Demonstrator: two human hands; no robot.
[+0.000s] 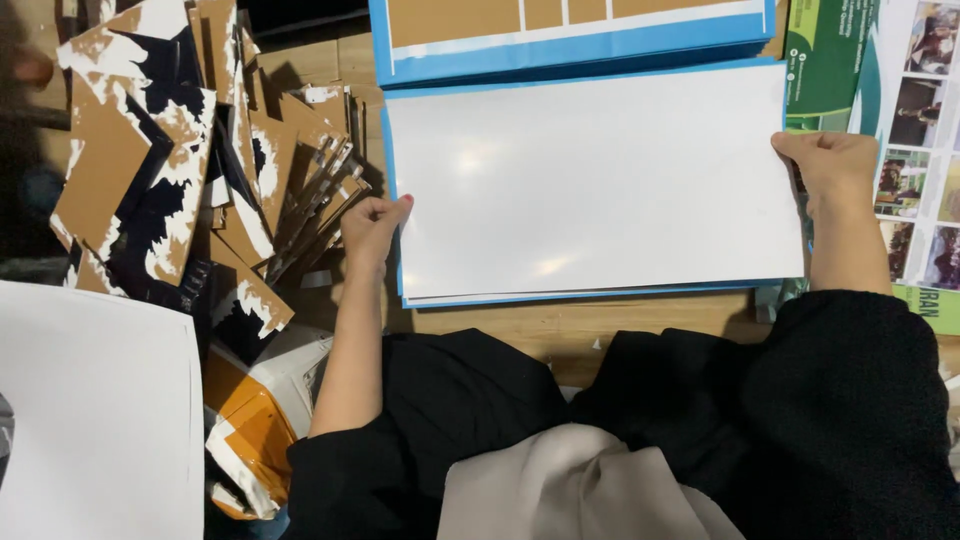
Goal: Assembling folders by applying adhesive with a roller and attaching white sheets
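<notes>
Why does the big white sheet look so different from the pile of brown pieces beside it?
The white sheet is one large, smooth, glossy rectangle; the brown pieces are many small ones with torn white and dark patches. The sheet lies flat, held at both ends by the left hand and right hand; the pieces lie jumbled, untouched.

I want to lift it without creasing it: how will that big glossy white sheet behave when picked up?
The white sheet looks thin and wide, so it would probably sag if lifted by one edge. Its shiny glare suggests a slippery surface. The left hand and right hand grip opposite edges, which should keep it flat.
</notes>
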